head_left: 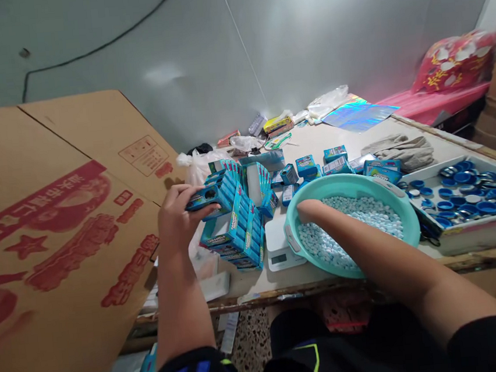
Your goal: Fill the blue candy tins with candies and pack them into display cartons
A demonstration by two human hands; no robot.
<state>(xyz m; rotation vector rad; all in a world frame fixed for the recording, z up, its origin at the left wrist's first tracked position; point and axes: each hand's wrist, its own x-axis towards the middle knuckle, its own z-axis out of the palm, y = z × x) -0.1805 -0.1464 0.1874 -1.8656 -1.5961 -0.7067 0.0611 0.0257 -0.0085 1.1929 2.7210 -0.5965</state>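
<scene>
My left hand (177, 215) is closed around a small blue box (205, 198), thumb below and fingers on top, with a dark opening in the box's near end. That box is held against the upper left of a stack of blue display cartons (235, 237) packed with similar boxes. My right hand (310, 210) reaches into a turquoise basin (294, 237), at the left side of a heap of small white and pale-blue candies (365, 215). Its fingers point down and are hidden, so their grip does not show. A white digital scale (275, 247) sits between the cartons and the basin.
A large cardboard box (59, 227) stands at the left. Loose blue boxes (305, 166) lie behind the basin, near grey gloves (402, 150). On the right, a white tray (467, 229) holds blue round tins. The table's wooden edge (487, 256) runs along the front.
</scene>
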